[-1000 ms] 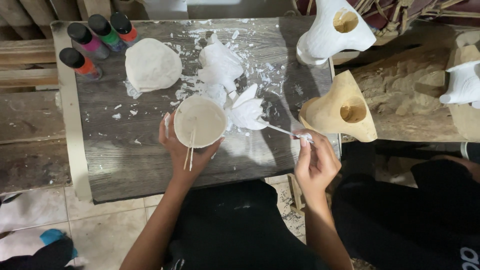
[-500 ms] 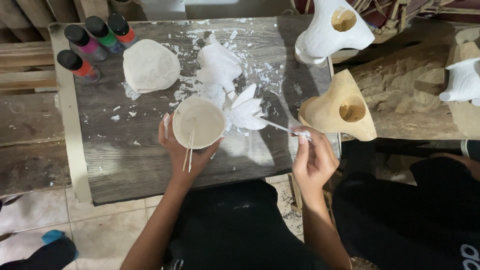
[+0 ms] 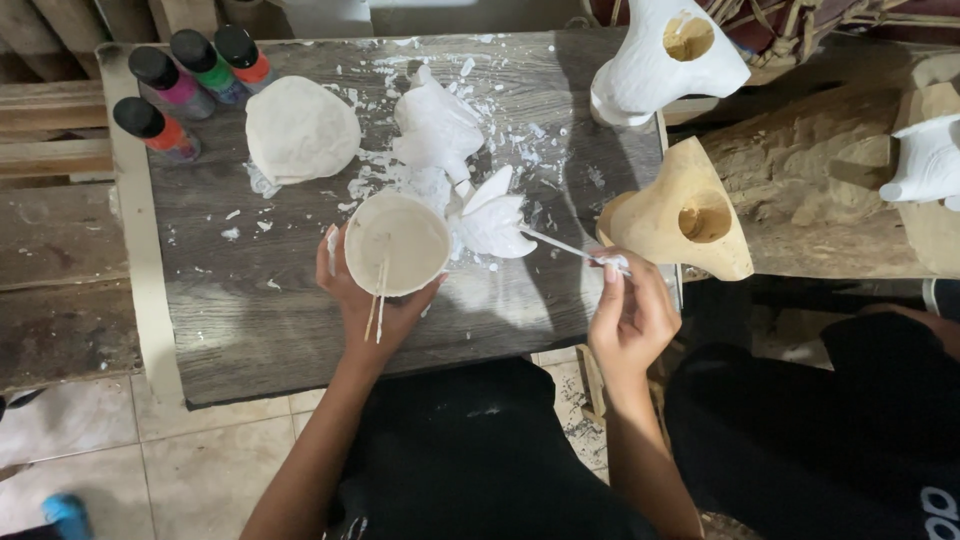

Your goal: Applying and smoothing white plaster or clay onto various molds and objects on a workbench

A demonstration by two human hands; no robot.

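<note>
Two hands, little changed since earlier frames: left hand (image 3: pixel 375 300) still cups white paint cup (image 3: pixel 397 243) from below near table's (image 3: pixel 250 330) front edge; right hand (image 3: pixel 628 312) has edged slightly toward front right corner, fingers pinched shut on thin brush (image 3: pixel 560 246). Brush tip touches white leaf-shaped carving (image 3: pixel 495 222) at table centre. Four paint bottles (image 3: pixel 185 80) stand at back left corner. White dome (image 3: pixel 300 130) beside them. Unpainted wooden carving (image 3: pixel 680 215) close beside right hand, off right edge.

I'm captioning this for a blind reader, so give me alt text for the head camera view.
A person's left hand holds a white cup over a dark wooden table, while the right hand pinches a thin white stick beside white leaf-shaped pieces.
</note>
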